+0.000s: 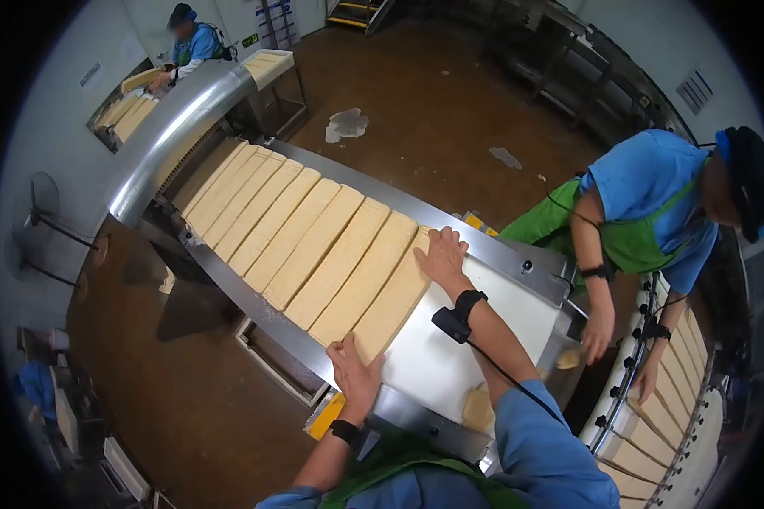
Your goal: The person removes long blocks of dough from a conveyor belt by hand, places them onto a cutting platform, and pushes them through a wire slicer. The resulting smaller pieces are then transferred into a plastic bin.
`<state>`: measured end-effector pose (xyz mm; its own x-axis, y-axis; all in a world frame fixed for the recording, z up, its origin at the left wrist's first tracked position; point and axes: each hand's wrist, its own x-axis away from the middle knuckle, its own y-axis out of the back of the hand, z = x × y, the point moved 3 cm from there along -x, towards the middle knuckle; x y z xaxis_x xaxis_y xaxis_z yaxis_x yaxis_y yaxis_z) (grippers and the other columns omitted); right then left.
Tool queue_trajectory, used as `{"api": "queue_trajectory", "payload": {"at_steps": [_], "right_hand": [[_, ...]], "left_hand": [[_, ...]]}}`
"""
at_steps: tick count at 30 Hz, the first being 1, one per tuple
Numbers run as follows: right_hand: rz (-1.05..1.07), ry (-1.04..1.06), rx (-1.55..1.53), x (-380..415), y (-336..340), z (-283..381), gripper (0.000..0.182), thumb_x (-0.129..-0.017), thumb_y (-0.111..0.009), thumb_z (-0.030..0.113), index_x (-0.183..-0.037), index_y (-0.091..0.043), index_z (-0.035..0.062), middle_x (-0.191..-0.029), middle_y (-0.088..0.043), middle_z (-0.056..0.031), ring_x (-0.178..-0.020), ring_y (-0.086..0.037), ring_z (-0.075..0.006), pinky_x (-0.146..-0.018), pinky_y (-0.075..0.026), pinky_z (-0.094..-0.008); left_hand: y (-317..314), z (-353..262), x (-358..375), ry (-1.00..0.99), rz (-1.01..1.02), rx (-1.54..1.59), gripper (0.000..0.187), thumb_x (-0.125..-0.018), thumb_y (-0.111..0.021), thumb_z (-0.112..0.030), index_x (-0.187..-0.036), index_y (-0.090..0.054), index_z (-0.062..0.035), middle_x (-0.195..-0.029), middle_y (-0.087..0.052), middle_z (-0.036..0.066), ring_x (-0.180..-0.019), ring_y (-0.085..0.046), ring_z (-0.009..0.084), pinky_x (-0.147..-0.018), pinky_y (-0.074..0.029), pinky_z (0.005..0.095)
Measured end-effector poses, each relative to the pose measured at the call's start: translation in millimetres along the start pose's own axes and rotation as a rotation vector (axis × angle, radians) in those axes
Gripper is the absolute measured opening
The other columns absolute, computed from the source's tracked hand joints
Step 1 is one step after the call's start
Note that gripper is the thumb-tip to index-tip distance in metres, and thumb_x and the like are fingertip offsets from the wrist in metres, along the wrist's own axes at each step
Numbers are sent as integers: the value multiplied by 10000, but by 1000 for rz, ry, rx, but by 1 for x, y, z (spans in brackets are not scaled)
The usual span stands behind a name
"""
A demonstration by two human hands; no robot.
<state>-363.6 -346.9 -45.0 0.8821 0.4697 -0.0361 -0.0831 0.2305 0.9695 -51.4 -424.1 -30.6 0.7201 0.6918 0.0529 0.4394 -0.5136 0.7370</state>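
A row of long pale yellow slabs that look like dough (301, 229) lies side by side on a white conveyor belt (433, 356). My left hand (354, 375) is at the near end of the last slab (392, 307), thumb and fingers curled about its corner. At the far end of that same slab, my right hand (445, 258) lays its fingers over the edge with the thumb on the side facing me. The slab rests on the belt against its neighbour. The undersides of my fingers are hidden.
A metal hood (187, 119) arches over the belt's far end. At right, a co-worker (654, 195) reaches toward a curved conveyor (645, 424) carrying more slabs. Another person (197, 42) handles slabs at the back left. A loose dough-like piece (478, 409) lies near my right arm.
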Motion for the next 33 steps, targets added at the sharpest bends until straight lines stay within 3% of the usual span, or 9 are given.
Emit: {"api": "queue_trajectory", "payload": {"at_steps": [8, 13, 18, 21, 22, 23, 24, 28, 33], "right_hand": [[91, -139, 60, -1, 6, -3, 549, -804, -770, 462, -1183, -706, 71, -1182, -556, -148, -1168, -486, -317, -924, -372, -518], [-24, -304, 22, 75, 39, -66, 555, -809, -761, 465, -1108, -709, 0, -1227, -555, -195, -1243, -458, -361, -989, -379, -556], [-44, -650, -203, 183, 62, -149, 679, -870, -739, 477, -1264, -586, -56, -1131, -670, -267, -1105, -660, -402, -973, -500, -551], [-531, -468, -164, 219, 16, -172, 535, -928, -687, 425, -1179, -615, -42, -1070, -693, -237, -1115, -645, -394, -1001, -476, -554], [-239, -190, -6, 216, -10, -181, 432, -902, -699, 357, -1075, -659, -36, -1059, -691, -251, -1080, -634, -411, -973, -479, -548], [-522, -215, -70, 216, 11, -158, 384, -864, -714, 329, -1008, -685, -26, -1044, -686, -247, -1048, -627, -412, -950, -478, -536], [-426, -571, -256, 222, 27, -150, 405, -855, -722, 344, -1020, -681, -23, -1019, -677, -249, -1043, -626, -413, -968, -468, -520], [-376, -724, -280, 274, 70, -138, 585, -888, -709, 393, -1202, -583, -85, -1115, -602, -277, -1087, -568, -437, -1011, -430, -521], [-1000, -868, -291, 426, 129, -167, 525, -906, -706, 329, -1257, -576, -40, -1126, -588, -250, -1109, -547, -449, -1031, -429, -524]], "left_hand": [[-6, -10, -6, 66, 0, -74, 900, -685, -917, -243, -1437, -456, -64, -1276, -417, 231, -1134, -559, 439, -951, -511, 486], [-9, -25, -7, -130, 95, -143, 855, -660, -940, -250, -1375, -506, -76, -1266, -440, 230, -1120, -570, 434, -932, -521, 482], [-24, -51, -12, -342, 437, -154, 860, -657, -920, -289, -1395, -509, -127, -1383, -412, 263, -1209, -536, 453, -977, -501, 520], [-43, -44, -15, -402, 487, -218, 867, -640, -916, -331, -1380, -522, -110, -1410, -444, 264, -1239, -529, 454, -993, -503, 532], [-56, -37, -19, -520, 465, -227, 867, -635, -918, -312, -1376, -520, -101, -1386, -470, 262, -1232, -530, 455, -1001, -497, 530], [-69, -29, -22, -639, 437, -226, 867, -629, -920, -292, -1371, -518, -92, -1362, -496, 260, -1226, -531, 455, -1008, -492, 529], [-75, -28, -19, -625, 440, -221, 851, -631, -913, -246, -1365, -517, -79, -1331, -515, 252, -1211, -533, 452, -1014, -487, 522], [-68, -57, 6, -559, 387, -187, 803, -637, -881, -113, -1350, -515, -58, -1300, -517, 229, -1163, -538, 446, -1006, -476, 499], [-71, -136, 101, -886, 358, 35, 713, -715, -821, -72, -1370, -540, -76, -1317, -491, 213, -1208, -524, 424, -1029, -445, 476]]}}
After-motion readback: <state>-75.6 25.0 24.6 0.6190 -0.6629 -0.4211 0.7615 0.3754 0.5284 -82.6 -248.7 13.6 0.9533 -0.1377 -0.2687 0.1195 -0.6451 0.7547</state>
